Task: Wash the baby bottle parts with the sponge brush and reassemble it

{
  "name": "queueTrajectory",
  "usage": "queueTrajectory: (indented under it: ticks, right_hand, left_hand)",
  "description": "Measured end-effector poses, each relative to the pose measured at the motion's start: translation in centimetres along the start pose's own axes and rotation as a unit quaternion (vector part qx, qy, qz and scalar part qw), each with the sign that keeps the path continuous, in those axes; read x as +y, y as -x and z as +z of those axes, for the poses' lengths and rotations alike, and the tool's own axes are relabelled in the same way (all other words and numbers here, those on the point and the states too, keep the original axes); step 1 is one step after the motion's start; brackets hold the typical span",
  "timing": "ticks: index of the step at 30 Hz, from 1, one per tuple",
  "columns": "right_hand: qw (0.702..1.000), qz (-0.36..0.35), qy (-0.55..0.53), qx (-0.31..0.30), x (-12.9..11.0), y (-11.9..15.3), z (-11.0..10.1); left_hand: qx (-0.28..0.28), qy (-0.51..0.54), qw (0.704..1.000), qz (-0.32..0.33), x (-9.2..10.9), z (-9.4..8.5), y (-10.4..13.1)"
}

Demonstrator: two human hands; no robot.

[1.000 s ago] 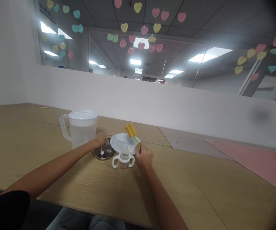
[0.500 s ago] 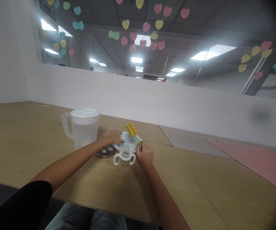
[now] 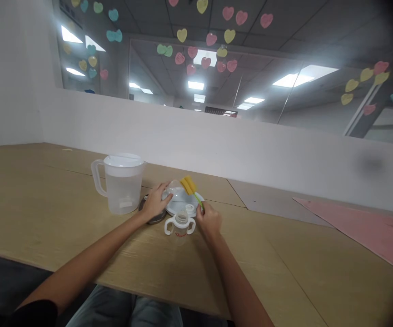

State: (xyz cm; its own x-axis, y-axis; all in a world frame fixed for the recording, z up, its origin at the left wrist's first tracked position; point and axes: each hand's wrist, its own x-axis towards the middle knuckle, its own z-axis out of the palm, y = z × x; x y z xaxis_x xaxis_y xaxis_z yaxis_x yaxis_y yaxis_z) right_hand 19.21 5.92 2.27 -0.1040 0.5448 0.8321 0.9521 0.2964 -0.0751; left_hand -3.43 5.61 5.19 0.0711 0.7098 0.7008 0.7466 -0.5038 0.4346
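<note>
My right hand (image 3: 210, 221) is closed around the green handle of a yellow sponge bottle brush (image 3: 188, 185), its head raised over a white plate (image 3: 180, 210). My left hand (image 3: 156, 200) is curled round a clear, dome-like cover (image 3: 173, 188), above the plate's left side; its exact shape is hard to make out. A transparent baby bottle (image 3: 181, 227) with two white handles and an uncovered neck stands in front of the plate. On the plate sits a small white ring-like part (image 3: 190, 208). Partly hidden beneath my left hand lies a dark round metal dish (image 3: 156, 220).
A lidded translucent pitcher (image 3: 124, 186) holding clear liquid stands to the left of my left hand. A pink cloth (image 3: 360, 229) lies on the right of the wooden table (image 3: 141, 268). A white wall (image 3: 196, 136) with a window borders the back.
My left hand has drawn back and left from over the plate, now with the clear cover in its fingers. The right hand keeps the brush in nearly the same place.
</note>
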Motion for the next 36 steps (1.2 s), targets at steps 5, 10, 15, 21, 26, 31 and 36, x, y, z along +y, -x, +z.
queueTrajectory:
  ticks: [5,10,15,21,26,31,36]
  right_hand:
    - [0.992,-0.123,0.013,0.012,0.4,0.0,-0.2]
    - [0.979,-0.203,0.021,-0.001,1.4,-0.5,-1.0]
    - [0.975,-0.220,0.019,0.018,1.9,-0.8,-1.4]
    - [0.972,-0.234,0.032,0.007,1.1,-0.6,-1.1]
    - [0.979,-0.195,0.051,0.008,1.9,-0.5,-0.7]
    - [0.978,-0.206,0.038,0.018,2.4,-0.2,-0.3]
    - [0.975,-0.218,0.032,0.030,1.9,0.0,-0.4]
  left_hand:
    - [0.088,-0.010,0.996,0.009,-1.3,0.6,2.9]
    - [0.117,-0.004,0.992,0.040,-2.4,0.5,3.8]
    - [0.099,-0.005,0.990,0.101,-2.3,0.6,4.6]
    - [0.079,-0.021,0.984,0.159,-2.0,0.8,4.7]
    - [0.138,-0.045,0.985,0.099,-3.7,0.6,4.2]
    - [0.124,-0.042,0.987,0.095,-4.3,0.7,4.3]
    - [0.105,-0.047,0.984,0.134,-3.3,0.7,4.4]
